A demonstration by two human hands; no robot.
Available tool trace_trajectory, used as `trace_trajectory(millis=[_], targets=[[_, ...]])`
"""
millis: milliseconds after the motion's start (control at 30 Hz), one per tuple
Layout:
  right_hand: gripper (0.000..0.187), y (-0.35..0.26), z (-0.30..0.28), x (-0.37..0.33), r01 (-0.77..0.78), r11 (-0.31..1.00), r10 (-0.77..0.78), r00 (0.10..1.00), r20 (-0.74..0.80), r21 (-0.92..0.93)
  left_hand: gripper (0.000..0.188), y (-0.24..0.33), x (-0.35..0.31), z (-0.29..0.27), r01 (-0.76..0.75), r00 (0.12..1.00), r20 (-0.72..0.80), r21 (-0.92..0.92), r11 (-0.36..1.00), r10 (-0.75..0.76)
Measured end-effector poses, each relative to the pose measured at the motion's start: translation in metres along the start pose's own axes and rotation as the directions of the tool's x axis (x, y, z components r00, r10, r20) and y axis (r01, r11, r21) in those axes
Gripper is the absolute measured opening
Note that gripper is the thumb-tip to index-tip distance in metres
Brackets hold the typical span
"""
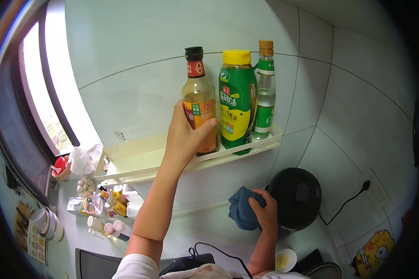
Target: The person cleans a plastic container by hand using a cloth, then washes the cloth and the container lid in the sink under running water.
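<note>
My left hand (187, 132) is wrapped round the lower body of a glass sauce bottle (201, 100) with a black cap and a red and orange label. The bottle stands upright at the right part of a cream wall shelf (144, 160). Just right of it are a green squeeze bottle (237, 100) with a yellow cap and a slim clear bottle (266, 93) with a green label and brown cap. Lower down, my right hand (264, 209) grips a bunched blue cloth (245, 209) in front of a round black appliance (295, 197).
Small bottles (114, 202), spice jars (108, 229) and a garlic bulb (85, 186) crowd the counter at left, below a window (42, 88). A black plug (366, 185) sits in the right wall's socket, its cord hanging. A small white bowl (285, 259) is near my right forearm.
</note>
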State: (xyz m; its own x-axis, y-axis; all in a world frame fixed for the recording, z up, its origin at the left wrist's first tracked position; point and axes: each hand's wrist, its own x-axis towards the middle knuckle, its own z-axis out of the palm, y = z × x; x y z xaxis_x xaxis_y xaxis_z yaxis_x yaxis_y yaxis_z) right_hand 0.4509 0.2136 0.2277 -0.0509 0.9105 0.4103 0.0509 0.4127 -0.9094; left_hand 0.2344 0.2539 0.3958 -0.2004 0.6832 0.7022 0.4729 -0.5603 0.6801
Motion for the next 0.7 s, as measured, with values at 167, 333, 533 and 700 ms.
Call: trace_trajectory(millis=[167,333,533,700], targets=[[0.024,0.0,0.008,-0.003,-0.03,0.999,0.029,0.999,0.03,0.012,0.052,0.004,-0.002,-0.005,0.03,0.999,0.033,-0.011,0.999,-0.029],[0.024,-0.001,0.016,-0.004,-0.009,0.999,0.006,0.997,0.072,0.035,0.063,0.001,-0.015,-0.02,-0.004,0.998,-0.056,0.187,0.982,0.015],[0.025,-0.019,0.024,-0.008,0.016,1.0,-0.016,0.997,0.077,-0.003,0.054,0.019,-0.057,-0.061,-0.215,0.962,-0.105,0.27,0.939,0.251],[0.026,-0.028,0.038,-0.019,0.027,0.999,-0.029,0.995,0.093,0.021,0.044,0.013,-0.113,-0.127,-0.191,0.962,-0.094,0.445,0.875,0.258]])
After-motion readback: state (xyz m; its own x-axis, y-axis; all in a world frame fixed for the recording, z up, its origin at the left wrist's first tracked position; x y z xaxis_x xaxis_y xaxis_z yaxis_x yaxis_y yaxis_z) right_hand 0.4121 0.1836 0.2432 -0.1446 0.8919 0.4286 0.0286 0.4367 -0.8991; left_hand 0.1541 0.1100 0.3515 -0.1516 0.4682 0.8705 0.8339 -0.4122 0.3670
